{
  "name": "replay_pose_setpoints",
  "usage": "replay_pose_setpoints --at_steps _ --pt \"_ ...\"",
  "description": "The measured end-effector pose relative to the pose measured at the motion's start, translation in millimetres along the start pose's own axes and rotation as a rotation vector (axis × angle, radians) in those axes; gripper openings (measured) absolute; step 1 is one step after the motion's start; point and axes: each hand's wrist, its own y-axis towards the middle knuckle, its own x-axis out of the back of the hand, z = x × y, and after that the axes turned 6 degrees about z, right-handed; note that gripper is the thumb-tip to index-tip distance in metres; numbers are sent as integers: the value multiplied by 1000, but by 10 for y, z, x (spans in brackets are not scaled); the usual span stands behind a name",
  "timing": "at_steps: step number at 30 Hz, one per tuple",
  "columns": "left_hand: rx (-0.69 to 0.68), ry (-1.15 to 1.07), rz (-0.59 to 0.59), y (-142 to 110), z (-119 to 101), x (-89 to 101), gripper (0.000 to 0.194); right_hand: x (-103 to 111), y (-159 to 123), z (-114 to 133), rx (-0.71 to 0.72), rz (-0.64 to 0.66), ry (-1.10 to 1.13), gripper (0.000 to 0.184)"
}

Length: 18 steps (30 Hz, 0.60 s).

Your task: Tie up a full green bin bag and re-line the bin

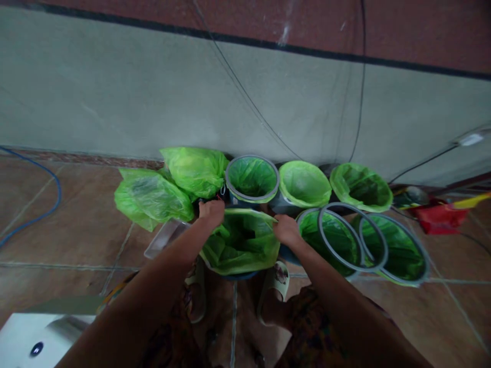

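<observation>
Between my feet stands a bin lined with a green bin bag (240,263), its mouth spread wide. My left hand (212,212) is closed on the bag's edge at the far left of the rim. Across from it, my right hand (287,230) grips the same edge on the right side. The bin itself is mostly hidden under the bag; a little blue shows below. Just behind it is a lined bin with a grey ring (252,197) around its top. A loose grey ring (381,240) lies across two lined bins on the right.
More lined bins, one pale green (305,184) and one darker inside (360,186), line the wall. Puffy green bags (195,171) sit at left, near a clear plastic tray (163,240). A red dustpan-like object (441,214) lies right. A blue hose (57,189) curves over the tiles.
</observation>
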Motion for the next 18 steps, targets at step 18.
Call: replay_pose_setpoints --at_steps 18 --pt "-347 -53 -141 148 -37 -99 32 -100 305 727 447 -143 -21 36"
